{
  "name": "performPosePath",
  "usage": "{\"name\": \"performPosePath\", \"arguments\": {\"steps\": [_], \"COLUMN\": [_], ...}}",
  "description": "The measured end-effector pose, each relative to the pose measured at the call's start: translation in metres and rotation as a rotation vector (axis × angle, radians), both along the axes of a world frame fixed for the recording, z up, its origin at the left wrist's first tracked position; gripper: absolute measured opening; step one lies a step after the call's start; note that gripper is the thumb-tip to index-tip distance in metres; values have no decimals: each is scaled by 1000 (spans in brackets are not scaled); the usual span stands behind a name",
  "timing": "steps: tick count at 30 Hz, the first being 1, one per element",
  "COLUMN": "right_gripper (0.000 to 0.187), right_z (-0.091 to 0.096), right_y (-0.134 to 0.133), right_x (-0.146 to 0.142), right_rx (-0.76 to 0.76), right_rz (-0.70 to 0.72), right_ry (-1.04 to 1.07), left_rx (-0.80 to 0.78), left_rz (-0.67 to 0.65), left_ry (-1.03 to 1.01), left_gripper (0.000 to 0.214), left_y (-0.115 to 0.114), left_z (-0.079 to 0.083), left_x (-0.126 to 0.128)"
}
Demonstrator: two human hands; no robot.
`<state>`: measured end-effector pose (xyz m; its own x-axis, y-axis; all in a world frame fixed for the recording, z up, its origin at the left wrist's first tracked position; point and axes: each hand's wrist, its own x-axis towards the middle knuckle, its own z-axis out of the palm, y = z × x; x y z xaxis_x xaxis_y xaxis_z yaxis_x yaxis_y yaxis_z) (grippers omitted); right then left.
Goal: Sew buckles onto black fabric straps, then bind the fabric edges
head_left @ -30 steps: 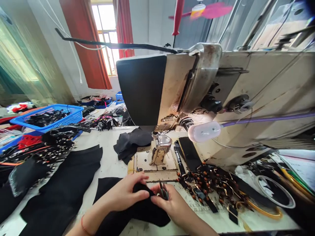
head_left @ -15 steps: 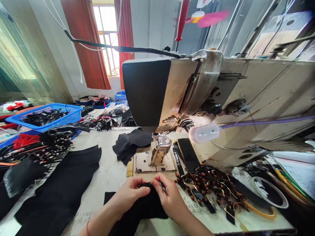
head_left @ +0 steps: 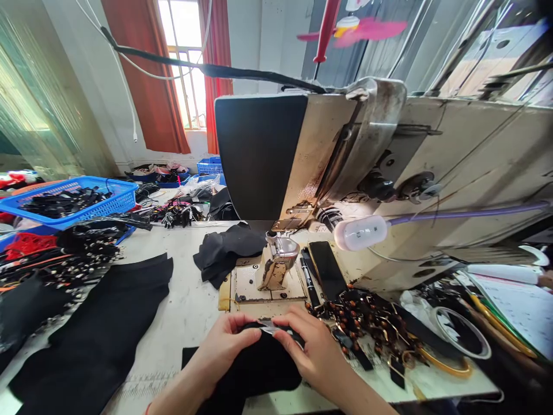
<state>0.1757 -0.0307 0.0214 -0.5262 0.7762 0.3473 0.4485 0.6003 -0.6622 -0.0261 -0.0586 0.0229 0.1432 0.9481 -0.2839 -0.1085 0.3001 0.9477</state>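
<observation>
My left hand (head_left: 223, 346) pinches the top edge of a black fabric piece (head_left: 254, 369) lying at the front of the sewing table (head_left: 190, 300). My right hand (head_left: 311, 350) grips small metal thread snips (head_left: 276, 329), whose blades lie across the fabric edge between both hands. The two hands almost touch. Just behind them stands the sewing machine's presser foot (head_left: 276, 262) on its metal plate.
The large sewing machine (head_left: 389, 173) with a white lamp (head_left: 360, 233) fills the right. A heap of brown beaded straps (head_left: 367, 317) lies right of my hands. Black fabric pieces (head_left: 99, 323) and blue baskets (head_left: 73, 202) sit left. A black phone (head_left: 327, 262) and pen lie by the plate.
The snips now lie flat across the fabric's top edge, where a second ago they stood upright in my right hand. Both hands have shifted slightly right and closer together.
</observation>
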Motion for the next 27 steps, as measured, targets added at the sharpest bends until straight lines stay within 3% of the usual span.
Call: {"name": "performPosePath", "arguments": {"steps": [11,19,27], "right_gripper": [15,16,17], "right_z": [-4,2,-1], "right_y": [1,-3,1], "right_x": [0,-3,0], "right_rx": [9,50,81], "right_rz": [-26,3,-20], "right_ry": [37,-43,96], "left_rx": [14,89,77], "left_rz": [15,37,27], "left_ry": [80,285,245], "left_gripper": [30,21,23], "left_y": [-3,-5,-6], "left_z": [-1,10,11], "left_x": [0,13,12]}}
